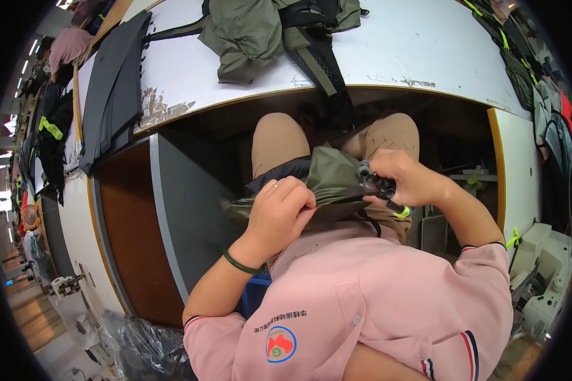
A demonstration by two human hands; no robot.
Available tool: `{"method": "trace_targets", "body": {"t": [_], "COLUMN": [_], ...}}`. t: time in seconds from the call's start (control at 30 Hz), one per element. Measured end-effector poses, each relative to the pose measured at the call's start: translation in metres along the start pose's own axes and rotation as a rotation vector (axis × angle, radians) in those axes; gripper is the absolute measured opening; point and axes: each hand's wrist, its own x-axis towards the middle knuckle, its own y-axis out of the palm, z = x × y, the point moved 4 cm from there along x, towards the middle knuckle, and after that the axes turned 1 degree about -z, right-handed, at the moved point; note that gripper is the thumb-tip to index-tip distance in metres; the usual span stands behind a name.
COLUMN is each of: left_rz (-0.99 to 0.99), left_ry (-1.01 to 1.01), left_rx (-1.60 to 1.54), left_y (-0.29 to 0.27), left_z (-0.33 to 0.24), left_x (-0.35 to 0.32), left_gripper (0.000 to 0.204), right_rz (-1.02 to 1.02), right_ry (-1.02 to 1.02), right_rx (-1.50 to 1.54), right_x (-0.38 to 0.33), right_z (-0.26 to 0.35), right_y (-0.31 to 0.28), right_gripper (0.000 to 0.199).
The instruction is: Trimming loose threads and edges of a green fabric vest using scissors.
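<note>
Olive-green fabric (338,173), part of a bag or garment, lies bunched across my lap with a black fabric piece (286,171) beside it. My left hand (278,213) is closed on its near edge, pinching the cloth between thumb and fingers. At the right end of the fabric, my right hand (400,178) is closed around a dark, shiny, jointed object (376,183) whose exact kind I cannot make out. A bright yellow-green tab (401,212) shows just below that hand. The fingertips of the right hand are partly hidden.
Ahead stands a white table (400,47) with a worn edge, bearing an olive-and-black backpack (251,38). Dark grey sheets (113,82) lie at its left. Below left is an open cabinet compartment (133,228). A pale sewing machine (543,267) stands at the right.
</note>
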Motion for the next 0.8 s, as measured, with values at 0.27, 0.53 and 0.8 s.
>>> {"method": "trace_targets", "body": {"t": [0.27,0.53,0.8], "left_rz": [-0.314,-0.323,-0.291], "left_ry": [0.253,0.335,0.343], "left_rx": [0.223,0.232,0.215], "left_y": [-0.005,-0.009,-0.007], "left_z": [-0.01,-0.011,-0.013], "left_x": [-0.015,-0.024,-0.025], "left_gripper": [0.032,0.029,0.029], "right_rz": [-0.054,-0.033,0.144], "right_ry": [-0.077,-0.057,0.018], "right_rx": [0.055,-0.433,-0.522], "right_x": [-0.023,-0.038,-0.038], "right_z": [0.007,0.014,0.019], "right_y": [-0.003,-0.066,-0.077], "right_gripper": [0.038,0.041,0.042]}}
